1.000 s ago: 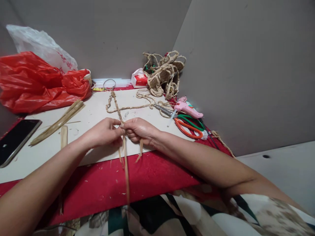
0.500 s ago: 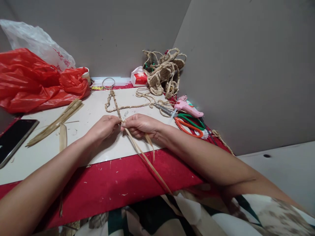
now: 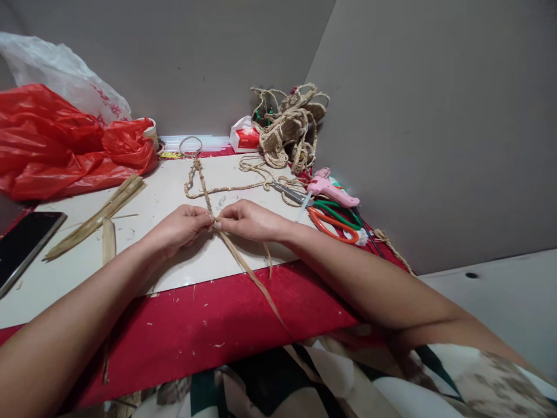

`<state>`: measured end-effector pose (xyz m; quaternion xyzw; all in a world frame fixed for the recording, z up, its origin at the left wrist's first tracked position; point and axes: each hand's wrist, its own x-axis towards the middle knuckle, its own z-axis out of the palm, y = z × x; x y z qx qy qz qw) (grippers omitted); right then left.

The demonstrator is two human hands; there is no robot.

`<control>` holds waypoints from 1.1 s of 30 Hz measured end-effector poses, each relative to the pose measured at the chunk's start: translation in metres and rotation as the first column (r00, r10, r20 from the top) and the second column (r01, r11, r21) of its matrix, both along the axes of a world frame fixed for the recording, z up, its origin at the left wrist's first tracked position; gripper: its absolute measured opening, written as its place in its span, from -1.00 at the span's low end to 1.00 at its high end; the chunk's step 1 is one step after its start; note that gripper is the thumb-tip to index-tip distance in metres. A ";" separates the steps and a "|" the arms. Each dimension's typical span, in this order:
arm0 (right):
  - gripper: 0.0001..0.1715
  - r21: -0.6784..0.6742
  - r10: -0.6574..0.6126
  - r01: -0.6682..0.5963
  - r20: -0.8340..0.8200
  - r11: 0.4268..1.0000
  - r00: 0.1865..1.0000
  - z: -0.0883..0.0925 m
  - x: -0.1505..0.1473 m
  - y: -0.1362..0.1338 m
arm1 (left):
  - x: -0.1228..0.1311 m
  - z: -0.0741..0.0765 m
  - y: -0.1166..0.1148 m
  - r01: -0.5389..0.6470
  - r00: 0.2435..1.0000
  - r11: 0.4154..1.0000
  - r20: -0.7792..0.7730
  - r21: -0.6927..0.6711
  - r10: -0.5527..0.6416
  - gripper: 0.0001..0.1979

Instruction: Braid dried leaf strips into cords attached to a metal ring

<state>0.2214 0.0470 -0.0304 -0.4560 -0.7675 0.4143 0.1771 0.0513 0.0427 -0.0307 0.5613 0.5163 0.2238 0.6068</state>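
Both our left hand (image 3: 183,227) and right hand (image 3: 250,220) pinch a tan braided plant-fibre cord (image 3: 202,179) over a white flat board (image 3: 226,169); its pale, flat strands (image 3: 244,263) trail across our red-covered worktop (image 3: 187,331).

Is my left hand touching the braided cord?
Touching. The head view shows the left hand pinching the braided cord at its near end, where loose strips begin.

Thin tan braided straw cord (image 3: 203,186), crumpled red plastic bag (image 3: 56,142), lt-pink pistol-shaped glue gun (image 3: 329,188); loose fabric garment (image 3: 342,377) has wht/dk-grn/brn pattern
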 end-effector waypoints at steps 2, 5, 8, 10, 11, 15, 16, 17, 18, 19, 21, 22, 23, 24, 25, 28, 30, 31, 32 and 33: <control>-0.76 0.012 0.010 -0.011 0.038 1.000 0.999 0.007 0.004 0.000 | 0.000 0.001 0.000 -0.012 1.000 1.000 -0.026 0.026 0.013 -0.76; -0.76 0.005 0.029 -0.029 0.055 1.000 0.998 0.015 0.008 -0.004 | 0.000 0.001 -0.001 -0.021 0.999 0.998 -0.043 0.064 0.024 -0.76; -0.72 -0.005 0.050 -0.050 0.036 0.999 0.998 0.018 0.004 -0.013 | 0.002 -0.001 -0.003 -0.038 0.999 0.997 -0.018 0.072 0.040 -0.77; -0.73 0.008 0.052 -0.052 0.038 0.999 0.998 0.016 -0.002 -0.021 | 0.003 -0.003 -0.004 -0.050 0.998 0.998 0.037 0.044 0.048 -0.76; -0.73 0.027 0.050 -0.052 0.060 0.998 0.997 0.014 -0.006 -0.025 | 0.003 -0.004 -0.005 -0.057 0.996 0.998 0.076 0.025 0.055 -0.74; -0.72 0.187 0.021 -0.063 0.219 0.980 0.976 0.009 -0.017 -0.039 | 0.004 -0.005 -0.009 -0.075 0.982 0.997 0.173 0.013 0.072 -0.67; -0.72 0.215 0.031 -0.085 0.244 0.973 0.969 0.010 -0.017 -0.041 | 0.004 -0.005 -0.009 -0.072 0.985 0.997 0.159 0.029 0.067 -0.68; -0.71 0.209 0.068 -0.125 0.260 0.970 0.963 0.012 -0.016 -0.043 | 0.004 -0.006 -0.009 -0.067 0.989 0.997 0.136 0.045 0.060 -0.70; -0.70 0.175 0.122 -0.171 0.260 0.970 0.958 0.015 -0.013 -0.043 | 0.003 -0.006 -0.009 -0.061 0.992 0.997 0.115 0.056 0.054 -0.72; -0.69 0.123 0.174 -0.207 0.239 0.971 0.955 0.018 -0.010 -0.041 | 0.002 -0.006 -0.009 -0.054 0.994 0.997 0.102 0.060 0.047 -0.73; -0.66 0.058 0.165 -0.174 0.144 0.983 0.976 0.025 -0.002 -0.035 | 0.001 -0.006 -0.008 -0.034 0.994 0.998 0.103 0.053 0.028 -0.74; -0.64 0.079 0.084 -0.091 0.088 0.993 0.993 0.027 0.002 -0.030 | 0.000 -0.006 -0.007 -0.024 0.994 0.999 0.109 0.049 0.019 -0.74; -0.64 0.124 -0.021 0.017 0.032 0.992 0.999 0.028 0.004 -0.025 | 0.000 -0.006 -0.006 -0.015 0.993 0.999 0.113 0.043 0.010 -0.74; -0.64 0.165 -0.113 0.115 -0.021 0.980 0.993 0.027 0.006 -0.019 | -0.001 -0.005 -0.006 -0.005 0.993 0.999 0.117 0.039 0.001 -0.75; -0.66 0.173 -0.157 0.166 -0.064 0.971 0.985 0.024 0.006 -0.014 | -0.001 -0.005 -0.005 0.005 0.993 0.999 0.119 0.036 -0.009 -0.76; -0.66 -0.055 -0.072 0.065 -0.133 0.996 0.989 0.010 0.000 -0.003 | -0.001 -0.004 -0.005 0.032 0.993 0.999 0.109 0.039 -0.036 -0.77; -0.58 -0.232 -0.007 -0.033 -0.170 0.972 0.985 0.001 -0.004 0.000 | -0.001 -0.004 -0.006 0.032 0.995 0.998 0.088 0.055 -0.037 -0.77; -0.56 -0.278 0.000 -0.052 -0.181 0.959 0.983 -0.002 -0.006 0.001 | 0.000 -0.005 -0.006 0.025 0.997 0.997 0.078 0.066 -0.030 -0.77; -0.54 -0.299 -0.007 -0.052 -0.191 0.953 0.982 -0.005 -0.006 0.002 | 0.000 -0.005 -0.007 0.020 0.997 0.997 0.069 0.078 -0.025 -0.77; -0.54 -0.310 -0.017 -0.047 -0.199 0.950 0.980 -0.006 -0.006 0.003 | 0.000 -0.005 -0.008 0.017 0.998 0.996 0.063 0.092 -0.022 -0.78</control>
